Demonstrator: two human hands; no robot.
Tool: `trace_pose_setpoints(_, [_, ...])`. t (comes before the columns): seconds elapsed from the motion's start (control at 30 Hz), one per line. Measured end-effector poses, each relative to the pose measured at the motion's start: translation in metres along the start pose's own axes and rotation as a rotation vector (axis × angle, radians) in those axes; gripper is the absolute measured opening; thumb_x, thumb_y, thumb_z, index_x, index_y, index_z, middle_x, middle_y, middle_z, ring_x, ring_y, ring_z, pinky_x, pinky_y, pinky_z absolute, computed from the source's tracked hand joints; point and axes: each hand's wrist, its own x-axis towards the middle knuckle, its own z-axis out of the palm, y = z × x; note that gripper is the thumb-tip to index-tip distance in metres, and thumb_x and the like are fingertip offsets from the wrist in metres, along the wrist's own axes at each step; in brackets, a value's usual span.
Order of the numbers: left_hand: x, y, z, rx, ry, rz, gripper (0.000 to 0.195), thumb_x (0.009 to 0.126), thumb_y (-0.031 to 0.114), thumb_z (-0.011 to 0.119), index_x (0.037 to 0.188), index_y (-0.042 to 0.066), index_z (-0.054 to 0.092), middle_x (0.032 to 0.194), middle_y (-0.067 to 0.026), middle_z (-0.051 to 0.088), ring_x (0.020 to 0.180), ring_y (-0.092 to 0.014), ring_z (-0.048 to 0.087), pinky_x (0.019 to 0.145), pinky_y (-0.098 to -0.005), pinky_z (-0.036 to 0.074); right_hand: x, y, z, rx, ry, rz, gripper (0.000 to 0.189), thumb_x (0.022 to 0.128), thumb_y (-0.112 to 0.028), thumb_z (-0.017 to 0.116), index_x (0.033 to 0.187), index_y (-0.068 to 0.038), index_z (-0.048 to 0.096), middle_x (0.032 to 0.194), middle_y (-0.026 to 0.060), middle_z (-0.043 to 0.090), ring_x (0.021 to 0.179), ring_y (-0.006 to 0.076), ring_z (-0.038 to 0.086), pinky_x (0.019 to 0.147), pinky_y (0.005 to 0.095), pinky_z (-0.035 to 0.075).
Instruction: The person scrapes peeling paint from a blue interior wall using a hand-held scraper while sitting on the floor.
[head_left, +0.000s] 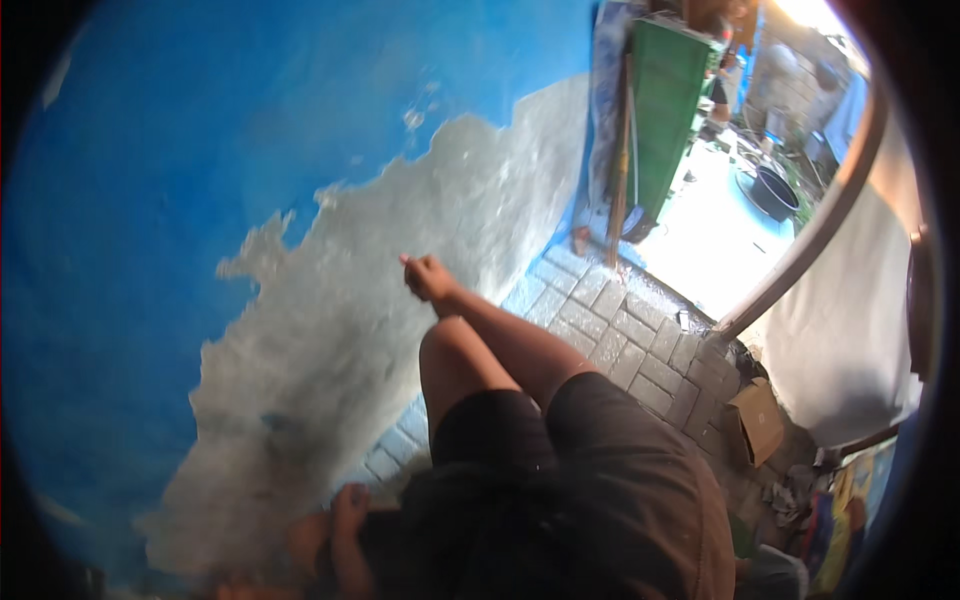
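In front of the patchy wall (360, 247), what looks like my right hand (429, 279) is curled just beyond a bare knee (450, 341). A small pink tip shows at its end; whether it is a finger or a held thing cannot be told. Dark shorts (487, 427) cover the thigh, and a dark brown garment (645, 457) lies to the right. Another small hand (350, 499) shows blurred at the lower left, near a limb in shadow. Whether it is my left hand or another person's is unclear, and its fingers are not distinct.
Grey paving blocks (615, 330) run beside the wall to a bright doorway. A green panel (667, 112) and a wooden pole (619, 172) stand there. Outside are a black basin (775, 193) and part of a person (720, 97). A cardboard box (756, 421) lies on the right.
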Motion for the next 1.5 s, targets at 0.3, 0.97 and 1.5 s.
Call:
trace_pose_setpoints(0.3, [0.011,0.006,-0.005,0.063,-0.098,-0.077,0.037,0.089,0.036,0.075,0.112,0.007,0.072,0.099,-0.0173,0.076,0.089,-0.031,0.075,0.082,-0.0437,0.058,0.012,0.029,-0.004,-0.025,-0.069,0.131,0.072,0.101,-0.063,0.052,0.050,-0.014,0.041,0.048,-0.0004,0.040,0.039,0.0126,0.035,0.038,0.0319,0.026])
trace_pose_setpoints(0.97, [0.019,0.015,0.000,0.124,-0.141,-0.104,0.032,0.088,0.032,0.076,0.109,0.008,0.074,0.100,-0.0152,0.077,0.093,-0.030,0.075,0.085,-0.0418,0.059,0.025,0.010,-0.006,-0.053,-0.152,0.224,0.079,0.093,-0.082,0.045,0.052,-0.014,0.040,0.051,-0.0008,0.038,0.040,0.0141,0.038,0.038,0.0327,0.030])
trace_pose_setpoints(1.5, [0.019,-0.011,-0.001,0.039,-0.085,-0.097,0.031,0.090,0.032,0.076,0.109,0.007,0.073,0.099,-0.0154,0.077,0.094,-0.028,0.075,0.084,-0.0409,0.058,0.019,0.007,-0.017,0.034,-0.005,0.175,0.079,0.095,-0.079,0.046,0.053,-0.012,0.045,0.050,0.0008,0.042,0.040,0.0147,0.041,0.038,0.0326,0.032])
